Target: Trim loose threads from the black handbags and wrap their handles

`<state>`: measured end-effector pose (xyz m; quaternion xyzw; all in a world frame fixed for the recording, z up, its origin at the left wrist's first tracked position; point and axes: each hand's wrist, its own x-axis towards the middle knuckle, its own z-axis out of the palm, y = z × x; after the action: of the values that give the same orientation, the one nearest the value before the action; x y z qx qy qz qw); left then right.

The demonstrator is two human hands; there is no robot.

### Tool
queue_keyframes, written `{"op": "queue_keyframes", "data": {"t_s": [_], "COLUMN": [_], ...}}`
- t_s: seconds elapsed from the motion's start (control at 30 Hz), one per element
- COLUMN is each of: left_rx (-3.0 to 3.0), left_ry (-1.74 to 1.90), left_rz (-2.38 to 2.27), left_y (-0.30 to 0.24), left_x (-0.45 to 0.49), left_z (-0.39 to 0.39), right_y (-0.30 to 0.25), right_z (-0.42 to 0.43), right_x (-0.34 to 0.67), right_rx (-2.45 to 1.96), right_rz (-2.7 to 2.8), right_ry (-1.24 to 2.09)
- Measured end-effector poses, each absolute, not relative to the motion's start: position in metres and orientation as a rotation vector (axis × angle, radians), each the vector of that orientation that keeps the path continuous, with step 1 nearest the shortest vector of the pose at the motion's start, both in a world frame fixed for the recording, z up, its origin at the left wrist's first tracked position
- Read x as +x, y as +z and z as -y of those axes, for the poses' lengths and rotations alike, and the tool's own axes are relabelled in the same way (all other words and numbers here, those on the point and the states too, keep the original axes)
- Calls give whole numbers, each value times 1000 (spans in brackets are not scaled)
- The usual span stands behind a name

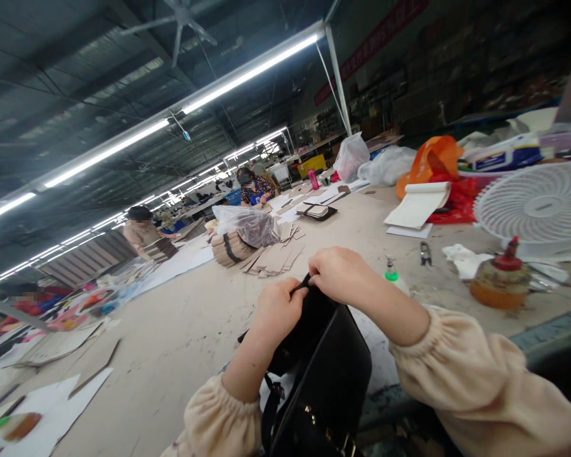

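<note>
A black handbag [333, 368] with gold-coloured metal fittings stands tilted at the table's front edge, its mouth facing up. My left hand [278, 308] is closed, thumb and fingers pinching the bag's far upper edge. Right beside it, my right hand [337, 273] pinches the same edge, its fingers pressed together. The two hands almost touch. A dark strap with a buckle [276, 388] hangs at the bag's left side. The inside of the bag is dark, and its lower part runs out of view.
Beige cut pieces [273, 259] lie beyond my hands. To the right are a glue bottle with a red cap [502, 279], small snips [425, 254], a white fan [542, 203] and a notepad [416, 204]. Further back, co-workers [257, 189] work along the tables.
</note>
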<state>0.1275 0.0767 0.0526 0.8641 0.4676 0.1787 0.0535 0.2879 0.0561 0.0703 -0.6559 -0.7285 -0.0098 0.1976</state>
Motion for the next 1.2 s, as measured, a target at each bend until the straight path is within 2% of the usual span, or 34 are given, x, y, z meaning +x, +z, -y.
{"op": "queue_keyframes", "data": {"t_s": [0.2, 0.7, 0.83, 1.0, 1.2], "left_rx": [2587, 2585, 2621, 2730, 2507], "left_ry": [556, 506, 348, 304, 420], "left_rz": [-1386, -1446, -1437, -1479, -1463], "left_y": [54, 59, 72, 74, 67], "left_x": [127, 131, 137, 147, 152], "left_z": [-80, -77, -84, -89, -96], "right_y": [71, 71, 63, 41, -10], "right_z": [-56, -56, -60, -44, -19], "right_x": [289, 287, 290, 303, 321], "right_rx": [-1804, -1805, -1674, -1221, -1153], "right_rz": [2075, 2022, 1850, 1411, 1058], "right_ry": [74, 3, 235, 692, 770]}}
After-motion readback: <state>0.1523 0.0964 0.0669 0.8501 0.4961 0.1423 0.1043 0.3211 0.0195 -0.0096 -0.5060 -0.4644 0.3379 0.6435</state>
